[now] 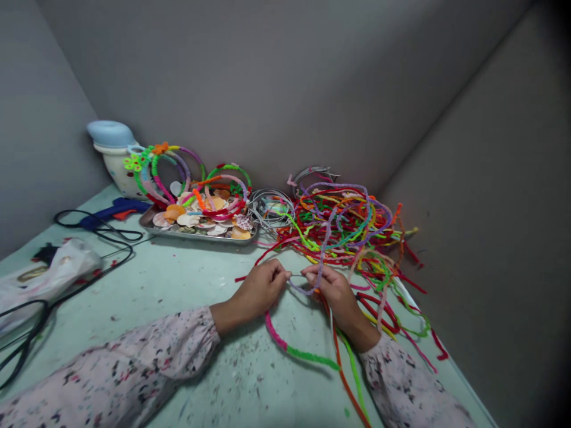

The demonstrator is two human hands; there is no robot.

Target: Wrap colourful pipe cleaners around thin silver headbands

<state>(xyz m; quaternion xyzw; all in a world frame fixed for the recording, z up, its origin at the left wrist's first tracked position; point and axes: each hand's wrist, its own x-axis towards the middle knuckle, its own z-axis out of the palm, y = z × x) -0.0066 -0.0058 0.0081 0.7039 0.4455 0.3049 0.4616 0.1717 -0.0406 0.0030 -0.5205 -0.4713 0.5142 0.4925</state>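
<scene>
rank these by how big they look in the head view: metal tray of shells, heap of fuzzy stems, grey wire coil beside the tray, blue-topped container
Largest to smallest:
1. heap of fuzzy stems
2. metal tray
3. blue-topped container
4. grey wire coil

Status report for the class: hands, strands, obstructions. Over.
Left hand closed, pink-green strand hanging beneath. Right hand curled, purple fuzzy strand across fingers. Tangled strands piled just beyond.
</scene>
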